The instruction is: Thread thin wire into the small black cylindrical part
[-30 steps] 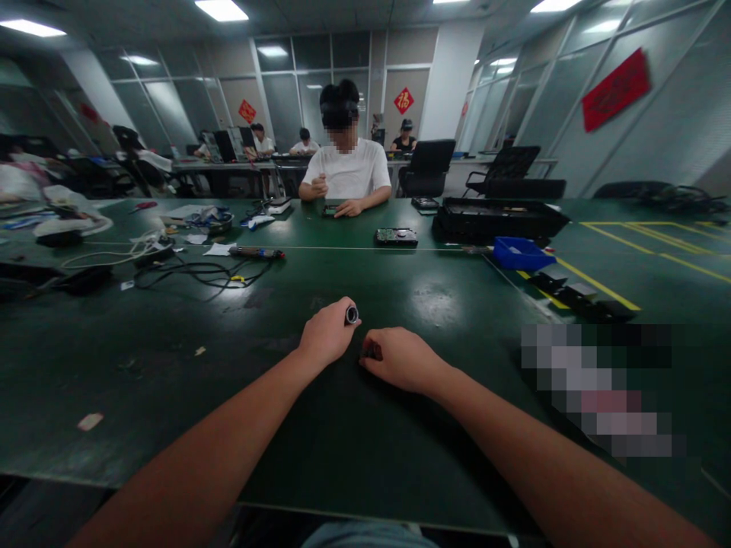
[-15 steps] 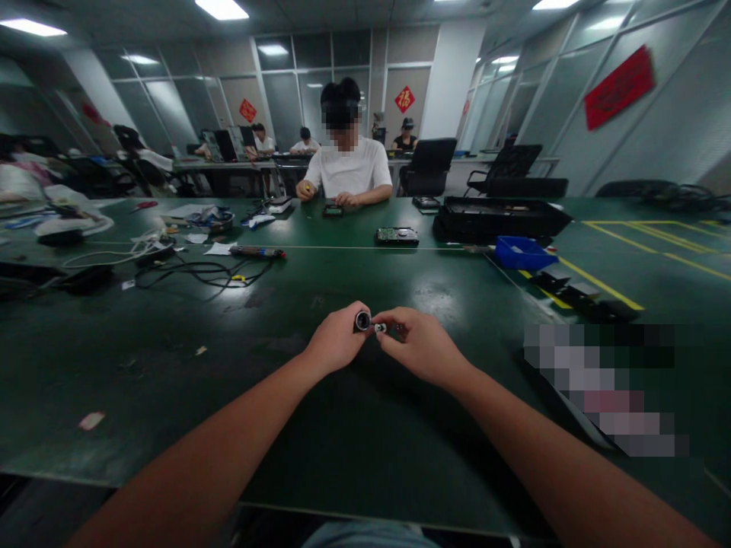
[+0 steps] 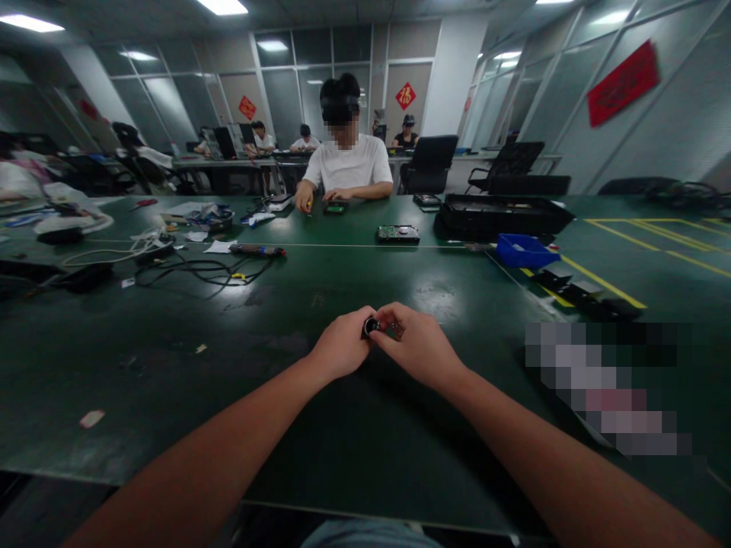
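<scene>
- Half a second ago the right hand [image 3: 419, 339] holds a small whitish part just beside the tube; now its thumb and forefinger meet the rim of the black, hollow cylindrical tube with a bright metallic ring [image 3: 370, 327].
- That brings the handwork to the tube's open end; the small whitish part is no longer clearly visible, so whether it sits inside, at the rim or behind the fingers cannot be told.
- The left hand [image 3: 343, 342] stays wrapped around the tube, its open end facing the wearer, above the middle of the dark green, smooth-topped table [image 3: 240, 396].
- The right hand's other fingers curl loosely; what its fingertips grip, if anything, is hidden.
- The ring looks hard and shiny, probably metal, around a dark round hollow; the body looks matt.
- The tabletop is glossy, with scuffs and hazy reflections.
- Farther off lie a flat rectangular drive with a green circuit board and silvery patch [image 3: 398, 234], a blue open-topped plastic bin [image 3: 524, 250] and thin, looping black cables [image 3: 199, 278].
</scene>
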Demonstrator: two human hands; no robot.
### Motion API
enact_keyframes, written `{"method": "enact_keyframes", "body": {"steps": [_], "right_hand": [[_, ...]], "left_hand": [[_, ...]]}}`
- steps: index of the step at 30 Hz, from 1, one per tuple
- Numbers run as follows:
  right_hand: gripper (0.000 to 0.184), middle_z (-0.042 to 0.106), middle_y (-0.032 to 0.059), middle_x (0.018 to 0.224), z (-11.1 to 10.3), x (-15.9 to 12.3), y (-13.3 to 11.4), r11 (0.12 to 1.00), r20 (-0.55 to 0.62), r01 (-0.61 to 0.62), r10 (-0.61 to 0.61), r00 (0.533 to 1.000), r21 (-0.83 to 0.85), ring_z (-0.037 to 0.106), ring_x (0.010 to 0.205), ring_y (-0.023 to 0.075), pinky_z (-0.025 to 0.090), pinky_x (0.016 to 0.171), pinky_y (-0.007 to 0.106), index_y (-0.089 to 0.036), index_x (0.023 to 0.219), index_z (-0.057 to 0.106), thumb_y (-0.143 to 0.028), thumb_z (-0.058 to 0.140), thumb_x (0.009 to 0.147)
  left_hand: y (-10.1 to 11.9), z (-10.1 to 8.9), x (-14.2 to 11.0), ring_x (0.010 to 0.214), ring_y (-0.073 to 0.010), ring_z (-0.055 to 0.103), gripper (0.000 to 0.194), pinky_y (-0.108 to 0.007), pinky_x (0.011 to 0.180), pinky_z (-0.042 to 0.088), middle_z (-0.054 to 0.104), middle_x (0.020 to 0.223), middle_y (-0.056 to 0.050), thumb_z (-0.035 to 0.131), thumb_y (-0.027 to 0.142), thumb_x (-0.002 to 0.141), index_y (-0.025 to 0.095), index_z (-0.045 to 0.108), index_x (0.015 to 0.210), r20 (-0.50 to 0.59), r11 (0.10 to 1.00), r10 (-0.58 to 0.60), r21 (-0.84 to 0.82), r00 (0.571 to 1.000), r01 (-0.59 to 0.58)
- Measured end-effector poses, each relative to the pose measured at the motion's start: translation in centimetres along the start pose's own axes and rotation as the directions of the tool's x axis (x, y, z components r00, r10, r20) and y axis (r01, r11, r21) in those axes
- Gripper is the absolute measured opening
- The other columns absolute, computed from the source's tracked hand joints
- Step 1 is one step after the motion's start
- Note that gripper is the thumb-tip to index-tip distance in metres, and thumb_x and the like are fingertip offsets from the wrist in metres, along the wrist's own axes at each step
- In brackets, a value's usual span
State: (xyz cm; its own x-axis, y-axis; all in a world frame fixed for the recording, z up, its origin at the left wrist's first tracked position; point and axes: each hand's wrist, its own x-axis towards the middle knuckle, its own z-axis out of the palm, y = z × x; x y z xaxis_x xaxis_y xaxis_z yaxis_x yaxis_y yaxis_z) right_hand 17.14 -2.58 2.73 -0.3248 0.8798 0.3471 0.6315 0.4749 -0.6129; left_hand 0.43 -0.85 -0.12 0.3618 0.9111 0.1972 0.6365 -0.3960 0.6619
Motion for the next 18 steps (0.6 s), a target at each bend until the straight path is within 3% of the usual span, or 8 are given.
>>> {"method": "enact_keyframes", "body": {"steps": [9, 14, 18], "right_hand": [[0.016, 0.075, -0.0010, 0.085, -0.07, -0.19, -0.33, 1.000, -0.021, -0.021, 0.021, 1.000, 0.013, 0.062, 0.067, 0.0139, 0.045, 0.061, 0.027, -0.024, 0.098, 0.070, -0.022, 0.067, 0.083], [0.003, 0.070, 0.0000, 0.078, 0.02, -0.13, -0.45, 0.998, -0.085, -0.028, 0.024, 0.996, -0.053, 0.060, 0.067, 0.0144, 0.042, 0.060, 0.028, -0.022, 0.085, 0.068, -0.022, 0.068, 0.082], [0.010, 0.067, 0.0010, 0.079, 0.09, -0.05, -0.29, 0.995, -0.114, -0.064, 0.055, 0.992, -0.074, 0.058, 0.070, 0.0157, 0.041, 0.060, 0.028, -0.021, 0.083, 0.064, -0.024, 0.072, 0.077]], "left_hand": [[0.03, 0.03, -0.01, 0.087, -0.0207, 0.064, 0.015, -0.030, 0.071, 0.045, 0.069, 0.096, -0.004, 0.055, 0.018, 0.082, 0.023, 0.059, 0.096, 0.000, 0.998, 0.017, 0.055, 1.000, -0.017], [0.43, -0.09, -0.01, 0.086, -0.0201, 0.064, 0.015, -0.030, 0.072, 0.045, 0.069, 0.097, -0.004, 0.055, 0.019, 0.084, 0.024, 0.060, 0.098, -0.001, 0.998, 0.009, 0.060, 1.000, -0.009], [0.63, -0.26, -0.06, 0.088, -0.0196, 0.064, 0.020, -0.030, 0.073, 0.045, 0.069, 0.099, -0.004, 0.053, 0.016, 0.083, 0.024, 0.061, 0.099, 0.001, 0.998, 0.034, 0.051, 0.999, -0.034]]}}
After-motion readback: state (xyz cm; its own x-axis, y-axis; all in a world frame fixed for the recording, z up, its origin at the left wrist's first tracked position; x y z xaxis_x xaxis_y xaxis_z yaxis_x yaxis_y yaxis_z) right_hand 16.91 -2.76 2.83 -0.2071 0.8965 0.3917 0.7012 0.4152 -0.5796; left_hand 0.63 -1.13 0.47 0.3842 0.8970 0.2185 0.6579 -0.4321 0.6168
